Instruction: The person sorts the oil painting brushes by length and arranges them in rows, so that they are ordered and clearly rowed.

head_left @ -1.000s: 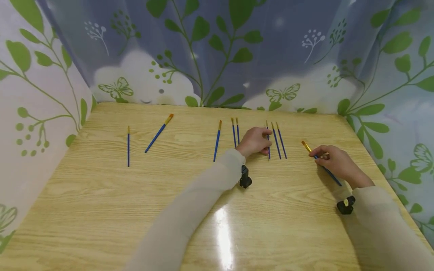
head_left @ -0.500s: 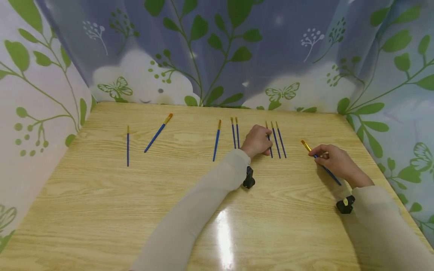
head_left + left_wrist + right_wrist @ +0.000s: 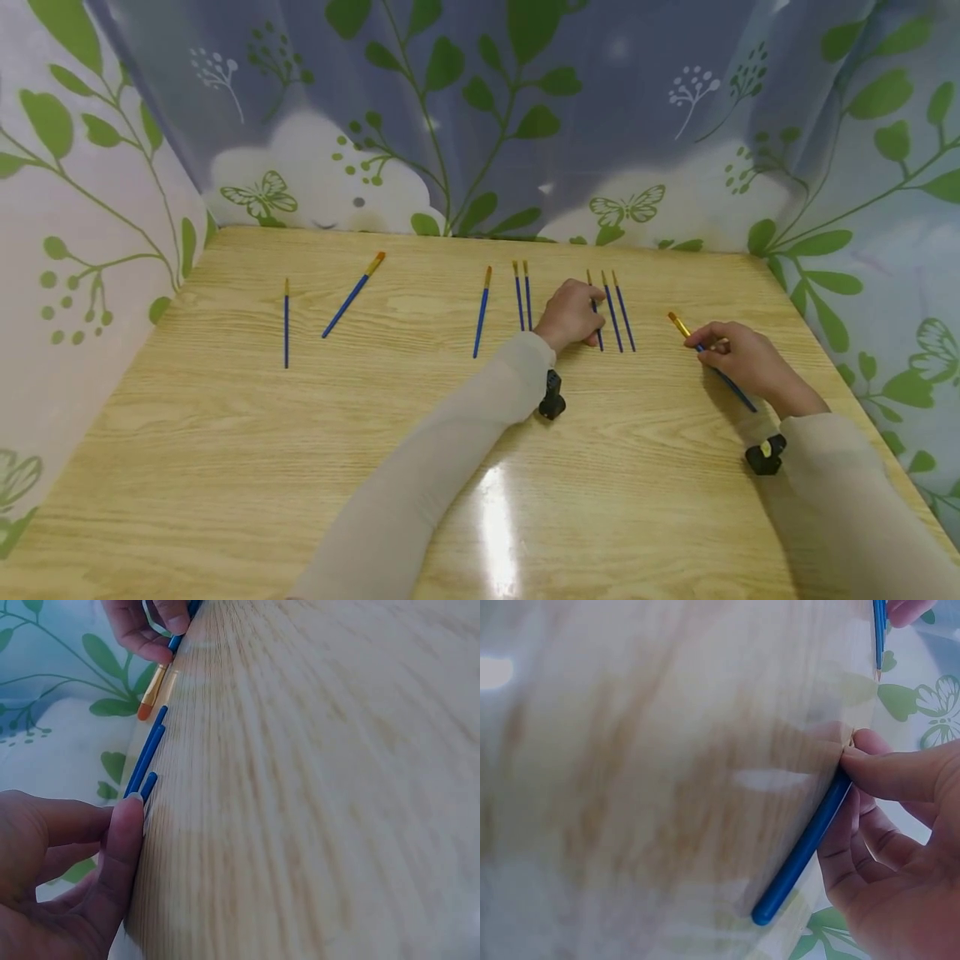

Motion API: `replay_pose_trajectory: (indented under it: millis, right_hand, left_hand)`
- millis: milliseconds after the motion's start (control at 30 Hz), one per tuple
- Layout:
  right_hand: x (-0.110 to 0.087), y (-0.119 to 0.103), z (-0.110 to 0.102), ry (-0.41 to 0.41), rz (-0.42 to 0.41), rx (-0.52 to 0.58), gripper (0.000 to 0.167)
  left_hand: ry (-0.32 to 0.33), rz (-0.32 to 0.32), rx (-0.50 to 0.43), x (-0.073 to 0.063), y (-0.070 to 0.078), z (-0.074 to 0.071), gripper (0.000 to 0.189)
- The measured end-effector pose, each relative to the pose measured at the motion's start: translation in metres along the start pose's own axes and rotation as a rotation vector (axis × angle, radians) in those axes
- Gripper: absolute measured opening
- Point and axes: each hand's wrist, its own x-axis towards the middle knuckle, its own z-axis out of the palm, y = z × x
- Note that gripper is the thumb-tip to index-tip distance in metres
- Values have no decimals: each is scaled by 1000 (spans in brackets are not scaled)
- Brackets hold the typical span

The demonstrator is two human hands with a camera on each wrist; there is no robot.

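Observation:
In the head view my left hand [image 3: 570, 315] pinches a thin blue paintbrush [image 3: 599, 340] between thumb and fingers. It is the leftmost in a row of three, beside a middle thin brush [image 3: 612, 308] and a right thin brush [image 3: 624, 312], all slanting alike. Part of the pinched handle is hidden behind the fingers. Farther right, my right hand [image 3: 742, 357] holds a thicker blue paintbrush [image 3: 731, 389] with a gold ferrule and orange-brown bristles. The right wrist view shows its rounded handle [image 3: 799, 859] low over the tabletop, thumb against the upper part.
On the wooden table [image 3: 300, 467], left of my left hand, lie a pair of thin brushes [image 3: 528, 292] and a wider brush [image 3: 482, 321]. Farther left are a slanted wide brush [image 3: 352, 296] and a thin upright-lying brush [image 3: 286, 333]. A leaf-patterned curtain [image 3: 480, 117] borders the back.
My left hand has shifted slightly right, and the lower end of its paintbrush has swung right, so it now slants like the two beside it. My right hand has stayed put.

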Motion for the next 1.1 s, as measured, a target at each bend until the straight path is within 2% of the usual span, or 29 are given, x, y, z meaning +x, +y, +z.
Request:
replay_pose_trajectory:
  millis: [167, 267, 433, 567, 767, 933, 1100]
  right_hand:
    - [-1, 0, 0, -8, 8, 8, 22]
    - [-1, 1, 1, -7, 10, 11, 22]
    - [1, 1, 1, -2, -2, 6, 21]
    - [1, 1, 1, -3, -3, -2, 21]
    - [0, 2, 0, -12, -1, -2, 21]
    - [1, 3, 1, -8, -3, -12, 21]
    - [2, 3, 1, -8, 3, -12, 21]
  left_hand:
    - [-16, 11, 3, -1, -2, -5, 45]
    - [-30, 33, -13, -2, -3, -13, 43]
    - [-36, 90, -50, -7, -4, -39, 39]
    - [-42, 121, -12, -11, -8, -66, 38]
    - [-23, 103, 112, -16, -21, -99, 37]
    - [-1, 73, 126, -24, -36, -120, 39]
    - [16, 51, 153, -29, -48, -133, 39]
